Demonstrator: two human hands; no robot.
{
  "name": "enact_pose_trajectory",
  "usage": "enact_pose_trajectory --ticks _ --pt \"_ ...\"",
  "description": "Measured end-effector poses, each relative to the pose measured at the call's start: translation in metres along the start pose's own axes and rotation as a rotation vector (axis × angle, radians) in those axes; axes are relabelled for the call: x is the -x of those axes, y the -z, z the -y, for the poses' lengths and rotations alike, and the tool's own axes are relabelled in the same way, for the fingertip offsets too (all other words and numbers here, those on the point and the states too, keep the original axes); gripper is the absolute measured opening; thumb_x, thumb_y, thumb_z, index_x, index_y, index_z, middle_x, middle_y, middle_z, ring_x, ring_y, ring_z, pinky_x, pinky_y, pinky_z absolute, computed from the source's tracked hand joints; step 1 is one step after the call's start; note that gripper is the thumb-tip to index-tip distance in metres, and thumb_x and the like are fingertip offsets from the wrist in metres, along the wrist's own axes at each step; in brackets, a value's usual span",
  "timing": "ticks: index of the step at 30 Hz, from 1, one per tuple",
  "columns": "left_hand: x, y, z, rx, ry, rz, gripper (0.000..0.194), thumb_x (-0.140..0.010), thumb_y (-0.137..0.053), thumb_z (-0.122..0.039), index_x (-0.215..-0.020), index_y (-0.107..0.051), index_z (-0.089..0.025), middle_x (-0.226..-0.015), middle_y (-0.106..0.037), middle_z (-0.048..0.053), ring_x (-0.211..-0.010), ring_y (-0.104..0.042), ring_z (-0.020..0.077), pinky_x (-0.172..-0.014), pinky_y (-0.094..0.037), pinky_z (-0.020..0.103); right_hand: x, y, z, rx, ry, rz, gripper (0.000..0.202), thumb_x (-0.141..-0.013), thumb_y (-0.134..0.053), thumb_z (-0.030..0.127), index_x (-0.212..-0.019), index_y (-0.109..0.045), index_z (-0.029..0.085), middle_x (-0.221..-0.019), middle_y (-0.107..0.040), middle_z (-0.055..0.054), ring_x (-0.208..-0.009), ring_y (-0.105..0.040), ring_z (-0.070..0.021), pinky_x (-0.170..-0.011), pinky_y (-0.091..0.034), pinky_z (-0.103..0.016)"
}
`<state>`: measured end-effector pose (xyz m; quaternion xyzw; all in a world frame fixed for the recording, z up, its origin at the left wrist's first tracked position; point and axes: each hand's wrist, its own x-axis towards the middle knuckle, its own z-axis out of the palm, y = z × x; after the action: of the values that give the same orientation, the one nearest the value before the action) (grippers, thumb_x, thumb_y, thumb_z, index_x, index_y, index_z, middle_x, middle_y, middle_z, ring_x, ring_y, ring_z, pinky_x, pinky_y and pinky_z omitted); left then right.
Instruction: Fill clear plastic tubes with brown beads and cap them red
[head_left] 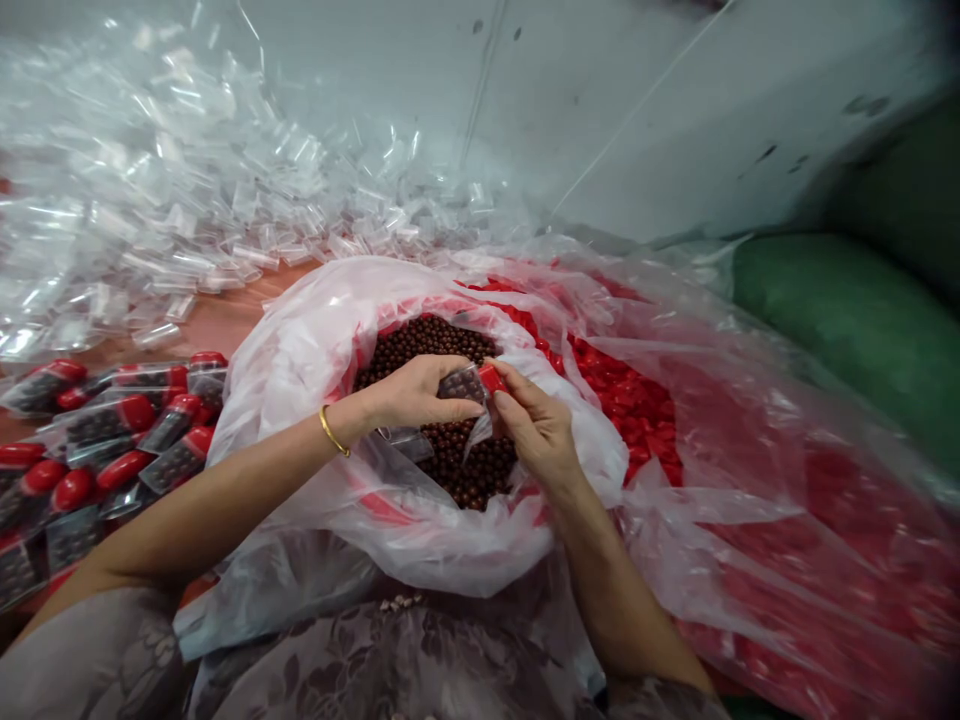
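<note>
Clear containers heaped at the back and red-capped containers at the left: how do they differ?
The clear containers look unfilled, while the red-capped containers hold small dark balls. The clear containers form a much larger heap than the red-capped containers. Both have see-through bodies.

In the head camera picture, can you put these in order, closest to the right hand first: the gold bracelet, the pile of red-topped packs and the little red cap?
1. Little red cap: pinched in the right hand.
2. Gold bracelet: to the left, on the left wrist.
3. Pile of red-topped packs: farthest, at the picture's left edge.
</note>
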<state>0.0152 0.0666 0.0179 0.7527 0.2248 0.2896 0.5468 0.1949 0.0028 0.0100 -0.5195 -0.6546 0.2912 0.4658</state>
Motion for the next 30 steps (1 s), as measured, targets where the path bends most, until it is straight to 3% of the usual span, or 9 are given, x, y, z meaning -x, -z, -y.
enact_pose_trajectory --ticks 3,5,10,15,18,24,30 --pt "0.000 0.002 0.002 -0.027 0.012 0.021 0.029 -0.077 -0.063 -0.041 -0.082 -0.056 -0.014 -0.072 -0.050 -0.003 -0.066 -0.045 0.0091 -0.061 -0.037 0.021 0.000 -0.004 -0.002 -0.152 -0.160 0.035 0.038 -0.086 -0.056 0.042 -0.115 -0.066 0.020 -0.076 -0.068 0.000 -0.050 -0.053 -0.0107 -0.047 -0.048 -0.025" --pt "0.001 0.004 0.003 -0.050 0.050 0.032 0.029 -0.077 -0.063 -0.041 -0.081 -0.056 -0.014 -0.072 -0.051 -0.003 -0.066 -0.046 0.0094 -0.061 -0.037 0.022 -0.003 -0.003 -0.004 -0.101 -0.161 -0.004 0.033 -0.084 -0.059 0.039 -0.109 -0.066 0.019 -0.075 -0.067 0.000 -0.052 -0.053 -0.0106 -0.049 -0.047 -0.025" --pt "0.003 0.003 0.002 0.037 0.111 0.069 0.029 -0.078 -0.063 -0.042 -0.080 -0.055 -0.014 -0.070 -0.052 -0.003 -0.062 -0.046 0.0085 -0.058 -0.036 0.021 -0.012 0.006 -0.004 0.457 0.204 -0.250 0.020 -0.085 -0.059 0.025 -0.103 -0.068 0.020 -0.094 -0.073 -0.005 -0.080 -0.066 -0.0174 -0.075 -0.052 -0.031" --pt "0.000 0.000 0.001 0.228 0.104 0.011 0.033 -0.079 -0.064 -0.045 -0.082 -0.051 -0.015 -0.061 -0.049 -0.006 -0.054 -0.044 0.0066 -0.054 -0.035 0.021 -0.012 -0.002 -0.003 0.881 0.602 -0.294 0.029 -0.090 -0.053 0.015 -0.115 -0.066 0.020 -0.091 -0.076 -0.007 -0.072 -0.066 -0.0170 -0.070 -0.051 -0.028" --pt "0.000 0.000 0.000 0.274 0.104 -0.013 0.036 -0.076 -0.067 -0.047 -0.083 -0.050 -0.015 -0.059 -0.049 -0.006 -0.053 -0.043 0.0061 -0.053 -0.033 0.021 -0.010 -0.006 -0.006 0.905 0.707 -0.282 0.038 -0.091 -0.050 0.012 -0.127 -0.059 0.020 -0.099 -0.076 -0.008 -0.075 -0.067 -0.0170 -0.073 -0.051 -0.028" --pt "0.000 0.002 0.001 0.257 0.108 -0.006 0.037 -0.075 -0.067 -0.048 -0.079 -0.050 -0.016 -0.060 -0.048 -0.006 -0.053 -0.041 0.0056 -0.051 -0.032 0.021 -0.008 -0.005 -0.006 0.881 0.735 -0.215 0.046 -0.092 -0.047 0.010 -0.137 -0.050 0.021 -0.107 -0.075 -0.009 -0.086 -0.070 -0.0179 -0.080 -0.054 -0.029" --pt "0.003 0.003 0.003 0.260 0.171 0.061 0.039 -0.075 -0.065 -0.051 -0.072 -0.046 -0.017 -0.053 -0.046 -0.007 -0.047 -0.040 0.0054 -0.045 -0.031 0.020 -0.003 -0.004 -0.009 0.913 0.865 -0.130 0.059 -0.090 -0.046 0.005 -0.147 -0.036 0.015 -0.117 -0.071 -0.014 -0.094 -0.070 -0.0194 -0.082 -0.056 -0.031"
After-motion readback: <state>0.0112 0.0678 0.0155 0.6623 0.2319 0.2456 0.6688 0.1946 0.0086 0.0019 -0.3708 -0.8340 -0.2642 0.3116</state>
